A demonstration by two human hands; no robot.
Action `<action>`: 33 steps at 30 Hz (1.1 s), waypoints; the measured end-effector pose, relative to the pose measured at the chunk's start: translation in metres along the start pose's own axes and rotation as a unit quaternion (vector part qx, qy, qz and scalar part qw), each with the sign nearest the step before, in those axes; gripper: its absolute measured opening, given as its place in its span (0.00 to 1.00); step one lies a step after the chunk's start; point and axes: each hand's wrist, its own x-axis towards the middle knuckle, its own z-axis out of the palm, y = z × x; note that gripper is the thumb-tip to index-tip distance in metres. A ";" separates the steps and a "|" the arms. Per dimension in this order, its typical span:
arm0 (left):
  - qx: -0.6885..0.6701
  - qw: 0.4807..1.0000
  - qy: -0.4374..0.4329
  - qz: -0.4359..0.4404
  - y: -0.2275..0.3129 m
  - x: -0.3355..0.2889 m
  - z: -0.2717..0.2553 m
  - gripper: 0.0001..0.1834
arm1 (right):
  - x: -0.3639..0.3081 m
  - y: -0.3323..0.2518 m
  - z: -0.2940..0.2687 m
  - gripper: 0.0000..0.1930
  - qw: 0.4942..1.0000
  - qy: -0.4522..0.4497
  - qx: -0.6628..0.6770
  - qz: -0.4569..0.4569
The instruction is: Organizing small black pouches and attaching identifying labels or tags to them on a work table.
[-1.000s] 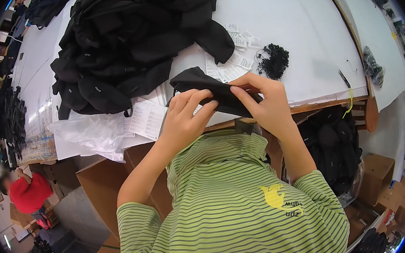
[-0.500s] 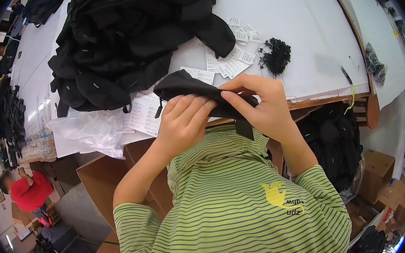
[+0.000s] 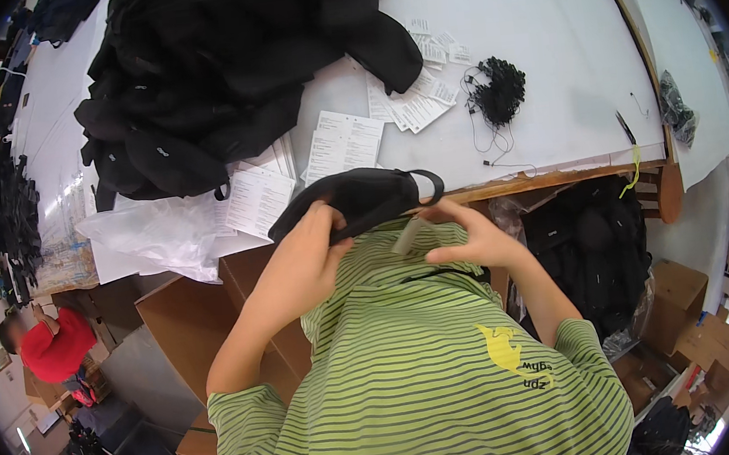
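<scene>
A small black fabric pouch (image 3: pixel 366 194) hangs just off the table's near edge, in front of my striped shirt. Its left end is gripped by my left hand (image 3: pixel 301 255), the fingers tucked over its near side. A black loop (image 3: pixel 437 185) sticks out at the pouch's right end. Beside that end is my right hand (image 3: pixel 478 238), thumb and fingers apart. Between the hands, a blurred grey-green strip (image 3: pixel 407 236) hangs below the pouch; I cannot tell whether it is attached.
Black bags are heaped (image 3: pixel 194 95) on the white table. Printed cards (image 3: pixel 343 146), clear plastic (image 3: pixel 155 243), tangled black cords (image 3: pixel 497 96) and a dark slim tool (image 3: pixel 624 125) with yellow string lie around. Cardboard boxes (image 3: pixel 185 319) and more black bags (image 3: pixel 590 250) stand below. A person in red (image 3: pixel 58 345) is far left.
The pouch has come down toward me and turned, showing its loop on the right. My right hand has parted from its pinch and moved lower. More of the printed cards shows.
</scene>
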 end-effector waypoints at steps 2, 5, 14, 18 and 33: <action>-0.038 0.999 -0.006 -0.038 -0.002 0.002 0.001 0.17 | -0.004 -0.001 0.022 0.25 0.989 0.032 -0.138 0.031; -0.054 0.997 0.032 -0.049 -0.001 0.003 0.003 0.18 | -0.003 0.009 0.032 0.20 0.992 0.120 0.030 0.025; -0.046 0.996 0.044 -0.062 -0.020 -0.014 -0.007 0.15 | -0.014 -0.038 -0.049 0.19 0.992 0.127 0.010 0.017; -0.062 0.997 -0.005 -0.046 -0.021 -0.022 -0.007 0.14 | -0.018 -0.052 -0.067 0.09 0.979 0.205 0.006 0.012; -0.044 0.996 -0.079 0.013 0.013 -0.011 0.005 0.13 | 0.055 -0.012 -0.011 0.18 0.757 0.252 0.603 0.006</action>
